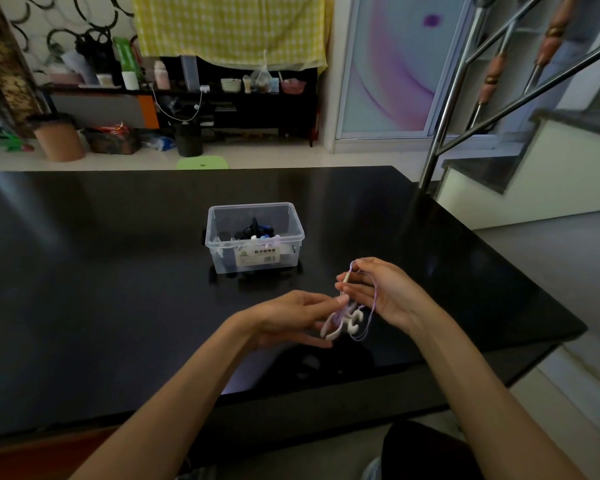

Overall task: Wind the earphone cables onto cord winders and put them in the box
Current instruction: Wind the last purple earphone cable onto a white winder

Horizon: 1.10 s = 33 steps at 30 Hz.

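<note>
While the left hand (291, 318) pinches a white cord winder (342, 323) above the desk (118, 271) near its front edge, the right hand (378, 292) grips the lilac earphone cable (369, 318); the clear box (255, 237) sits mid-desk.

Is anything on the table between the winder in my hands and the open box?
Nothing visible does. The white cord winder and purple cable are held above bare black table; the clear box stands beyond, lidless, already part filled.

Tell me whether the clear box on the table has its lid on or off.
Off. The clear box shows an open rim with no lid on it, and dark and white wound items inside are visible from above.
</note>
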Available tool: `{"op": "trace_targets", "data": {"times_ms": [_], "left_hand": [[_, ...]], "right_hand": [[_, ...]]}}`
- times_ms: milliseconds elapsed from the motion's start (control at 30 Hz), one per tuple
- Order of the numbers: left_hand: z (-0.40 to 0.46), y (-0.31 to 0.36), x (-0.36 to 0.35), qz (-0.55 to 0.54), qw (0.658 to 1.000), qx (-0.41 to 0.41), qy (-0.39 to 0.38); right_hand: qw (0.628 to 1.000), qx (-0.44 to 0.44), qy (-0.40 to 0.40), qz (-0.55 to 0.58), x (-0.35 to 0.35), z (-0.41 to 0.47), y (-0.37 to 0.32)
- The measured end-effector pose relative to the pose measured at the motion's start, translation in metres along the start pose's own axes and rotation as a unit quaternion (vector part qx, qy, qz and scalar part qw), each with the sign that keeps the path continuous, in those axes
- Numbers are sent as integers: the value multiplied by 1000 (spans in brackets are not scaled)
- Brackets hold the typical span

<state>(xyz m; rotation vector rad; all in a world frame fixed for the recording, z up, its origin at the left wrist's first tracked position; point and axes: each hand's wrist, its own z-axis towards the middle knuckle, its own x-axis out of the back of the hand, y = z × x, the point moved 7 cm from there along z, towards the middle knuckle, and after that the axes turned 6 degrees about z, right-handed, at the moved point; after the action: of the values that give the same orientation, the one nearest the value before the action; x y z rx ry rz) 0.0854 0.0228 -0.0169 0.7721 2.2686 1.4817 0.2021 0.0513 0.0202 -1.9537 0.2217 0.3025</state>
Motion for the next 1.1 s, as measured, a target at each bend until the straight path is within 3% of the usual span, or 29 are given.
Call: {"op": "trace_targets", "data": {"times_ms": [367, 533, 667, 767, 933, 1100], "left_hand": [[-3, 5, 20, -3, 996, -29, 84], [-10, 21, 18, -66, 990, -97, 82], [-12, 25, 16, -109, 988, -97, 44], [-13, 28, 17, -147, 984, -98, 32], [-10, 24, 33, -189, 967, -107, 134], [-8, 20, 42, -101, 950, -148, 257]], "right_hand": [[997, 32, 3, 67, 6, -5, -11], [989, -14, -12, 148, 6, -4, -3], [988, -57, -17, 144, 6, -5, 6], [974, -104, -34, 200, 2, -5, 12], [978, -93, -46, 180, 2, -4, 8], [999, 28, -4, 19, 4, -6, -8]]}}
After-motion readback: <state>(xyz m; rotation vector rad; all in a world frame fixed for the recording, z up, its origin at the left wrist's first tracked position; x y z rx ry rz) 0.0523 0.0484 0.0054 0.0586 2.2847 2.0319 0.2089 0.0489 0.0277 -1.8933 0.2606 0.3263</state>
